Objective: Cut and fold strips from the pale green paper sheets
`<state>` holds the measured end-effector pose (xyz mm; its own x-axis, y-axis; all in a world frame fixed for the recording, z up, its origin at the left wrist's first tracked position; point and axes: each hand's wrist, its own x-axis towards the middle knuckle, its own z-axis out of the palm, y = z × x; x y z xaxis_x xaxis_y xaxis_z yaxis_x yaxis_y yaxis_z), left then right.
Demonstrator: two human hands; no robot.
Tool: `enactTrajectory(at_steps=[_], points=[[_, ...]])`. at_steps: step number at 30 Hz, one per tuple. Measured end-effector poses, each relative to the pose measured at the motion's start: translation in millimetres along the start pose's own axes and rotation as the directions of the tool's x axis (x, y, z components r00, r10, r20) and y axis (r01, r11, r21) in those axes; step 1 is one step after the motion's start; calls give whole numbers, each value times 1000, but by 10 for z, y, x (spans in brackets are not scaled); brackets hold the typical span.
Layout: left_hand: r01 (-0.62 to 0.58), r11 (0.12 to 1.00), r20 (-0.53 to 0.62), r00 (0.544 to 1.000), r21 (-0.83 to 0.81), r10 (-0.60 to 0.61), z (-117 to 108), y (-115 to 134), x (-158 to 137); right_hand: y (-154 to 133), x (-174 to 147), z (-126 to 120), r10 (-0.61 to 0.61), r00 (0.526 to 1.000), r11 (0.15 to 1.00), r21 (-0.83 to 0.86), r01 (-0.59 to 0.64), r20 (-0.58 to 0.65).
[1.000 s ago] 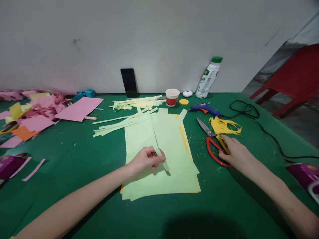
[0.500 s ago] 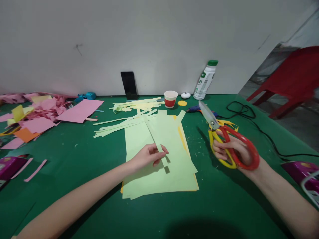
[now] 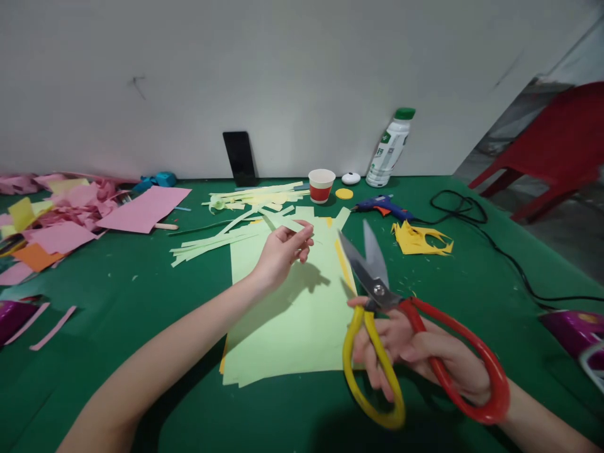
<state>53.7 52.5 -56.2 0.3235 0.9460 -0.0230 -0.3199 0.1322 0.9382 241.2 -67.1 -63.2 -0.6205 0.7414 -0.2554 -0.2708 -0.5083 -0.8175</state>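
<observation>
Left hand (image 3: 283, 251) is pinching a narrow pale green paper strip (image 3: 291, 223), thumb and fingertips closing together on it; strip is sitting above the far part of the stacked pale green paper sheets (image 3: 274, 352). Right hand (image 3: 419, 347) is gripping large metal scissors with one red and one yellow handle (image 3: 379, 290); exact finger placement is partly hiding behind the loops.

Changes: half a second ago the blades were lying together farther right; now they are standing apart, and scissors are hanging nearer the body, by the sheets' right edge. Left hand is now resting higher up the view, bringing the strip along. Ragged yellow paper scrap (image 3: 410, 239) is lying where it was.

Judging: scissors are looking ready for cutting, but blades are staying clear of the strip, so no cut is showing yet.
</observation>
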Motion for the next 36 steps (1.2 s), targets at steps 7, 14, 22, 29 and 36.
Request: enactTrajectory(at_steps=[7,14,22,29,36], points=[[-19,999,-29,999,-42,17,0,-22,2,12,-17,-11,129,989,989,-81,-122,77],[1,999,-30,1000,-49,-2,36,-47,-44,19,-27,-36,126,990,992,-26,-124,67],[-2,1000,61,998,-5,2,98,-69,-89,4,-32,-22,85,993,994,-71,-79,84],[28,994,200,978,105,-49,114,-7,-148,40,-69,-43,34,993,998,-57,-27,109],[-11,965,293,954,260,-68,108,52,-221,-9,-121,-22,50,993,973,-231,-24,106]])
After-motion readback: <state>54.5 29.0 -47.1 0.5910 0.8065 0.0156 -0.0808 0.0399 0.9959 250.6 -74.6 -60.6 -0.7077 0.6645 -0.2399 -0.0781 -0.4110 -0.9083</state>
